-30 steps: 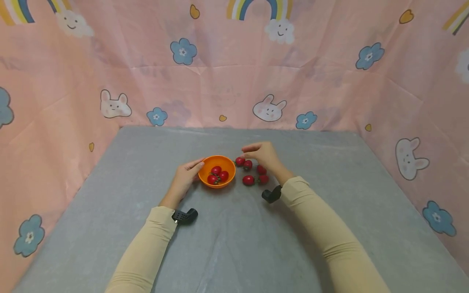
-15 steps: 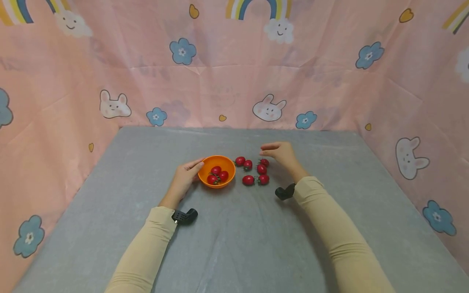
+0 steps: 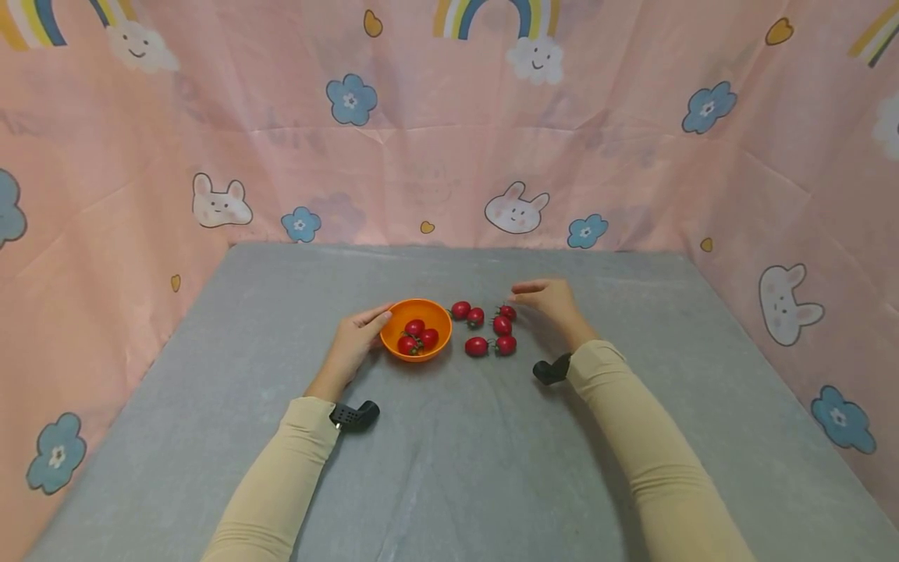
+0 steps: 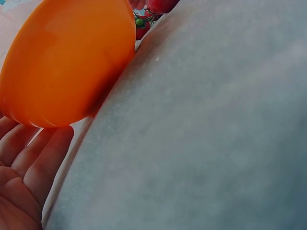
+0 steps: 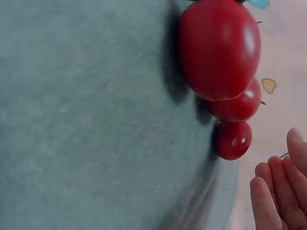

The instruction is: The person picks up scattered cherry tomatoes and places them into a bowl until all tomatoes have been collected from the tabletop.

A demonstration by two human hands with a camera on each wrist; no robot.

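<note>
An orange bowl (image 3: 437,351) stands on the grey table, with three red cherry tomatoes (image 3: 428,337) inside. My left hand (image 3: 350,343) holds its left side, the thumb over the rim and the fingers against the outside wall, as the left wrist view shows (image 4: 36,158). To the bowl's right lie several more cherry tomatoes with green stems, among them a front one (image 3: 476,346) and a far right one (image 3: 507,313). My right hand (image 3: 551,303) hovers just beyond that far right tomato, fingers extended and thumb apart. Nothing shows in its grasp in the right wrist view (image 5: 283,191).
The grey table (image 3: 421,468) reaches back to a pink curtain (image 3: 421,156) printed with rabbits, flowers and rainbows, which also runs along both sides. Each wrist wears a black camera mount, the left one (image 3: 354,416) and the right one (image 3: 551,369).
My right hand has moved right, away from above the back tomatoes near the bowl, then slightly lower beside the far right one. The left hand and the bowl have stayed in place.
</note>
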